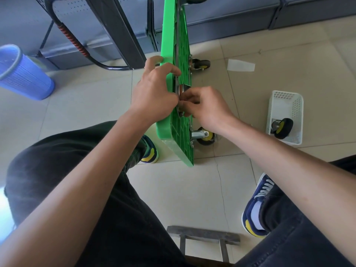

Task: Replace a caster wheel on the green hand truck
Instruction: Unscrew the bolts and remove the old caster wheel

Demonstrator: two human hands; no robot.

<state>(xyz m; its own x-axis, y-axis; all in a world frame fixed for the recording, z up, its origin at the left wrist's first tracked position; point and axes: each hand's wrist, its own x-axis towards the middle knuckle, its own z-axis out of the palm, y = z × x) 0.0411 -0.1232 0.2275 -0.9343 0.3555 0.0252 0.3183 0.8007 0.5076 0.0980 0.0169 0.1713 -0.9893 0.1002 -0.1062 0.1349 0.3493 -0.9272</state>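
Green hand truck (178, 45) steadied on edge by left hand (154, 91), right hand (206, 105) pinching caster mount (182, 89): stiff, light, likely tippy.

No readable text, label, brand, number or sign is showing anywhere in this view.

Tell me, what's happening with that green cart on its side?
A seated person steadies the green hand truck, stood on edge, with the left hand on its rim. The right hand pinches at a metal fitting on its underside. Another caster wheel lies in a white basket.
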